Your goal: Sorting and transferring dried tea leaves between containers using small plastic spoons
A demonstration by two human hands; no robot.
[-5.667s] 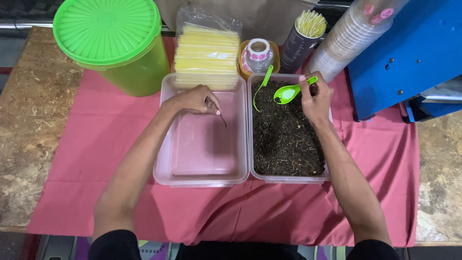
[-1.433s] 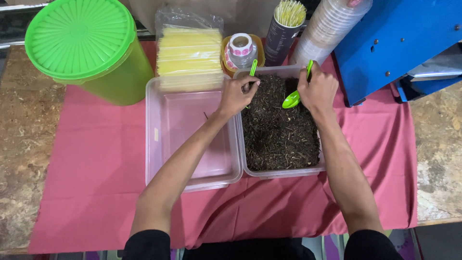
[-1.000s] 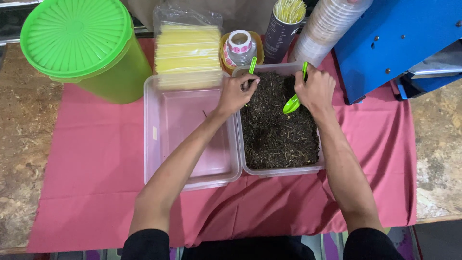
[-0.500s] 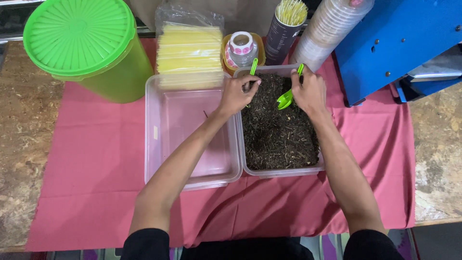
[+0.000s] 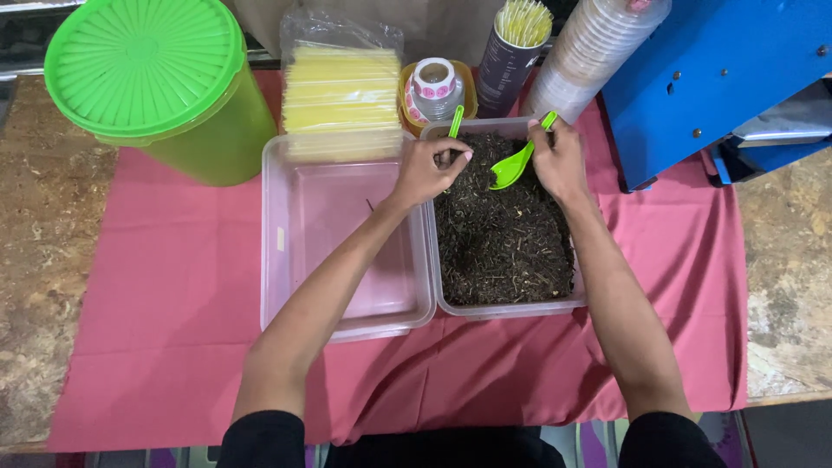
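Observation:
Two clear plastic tubs sit side by side on a pink cloth. The right tub [image 5: 510,305] is full of dark dried leaves [image 5: 504,243]; the left tub [image 5: 347,325] holds only a small dark stalk [image 5: 370,207]. My right hand [image 5: 559,160] grips a green plastic spoon [image 5: 510,167], its bowl raised just above the leaves at the tub's far end. My left hand [image 5: 426,169] reaches over the wall between the tubs, fingers pinched together by a second green spoon handle [image 5: 455,121] that leans on the tub's far rim. What the fingers pinch is too small to see.
A green lidded bucket [image 5: 156,82] stands at the back left. Behind the tubs are a bag of yellow straws [image 5: 340,91], a small bottle in an orange dish [image 5: 435,87], a dark cup of sticks [image 5: 511,52], stacked cups [image 5: 589,52] and a blue machine [image 5: 719,69].
My right hand has lifted the green spoon out of the leaves and swung its bowl left toward my left hand. Earlier my left hand moved from the empty tub to the leaf tub.

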